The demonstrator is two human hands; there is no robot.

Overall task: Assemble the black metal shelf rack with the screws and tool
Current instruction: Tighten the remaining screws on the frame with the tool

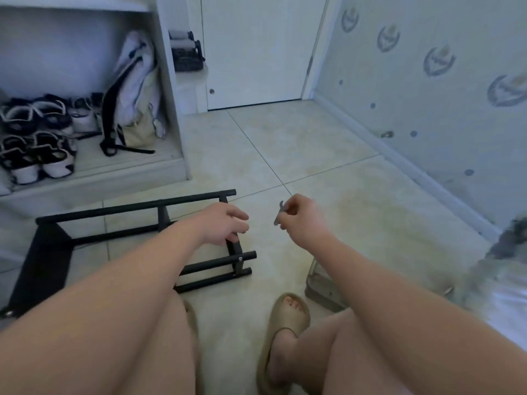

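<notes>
At the right hand (pixel 302 220): small flat metal wrench (pixel 280 214) pinched between thumb and fingers, held off the floor, just right of the rack's end.
Left hand (pixel 224 223): fingers curled over the end bar of the black metal shelf rack (pixel 137 208), holding it.
Rack: on its side on the tile floor (pixel 328 172); silver screw (pixel 240 259) seated in the end bar just below the left hand.
Feet: tan slide sandals (pixel 288 317).
Behind: open cabinet (pixel 171 109) with sneakers (pixel 37 149) and a backpack (pixel 134 89).
</notes>
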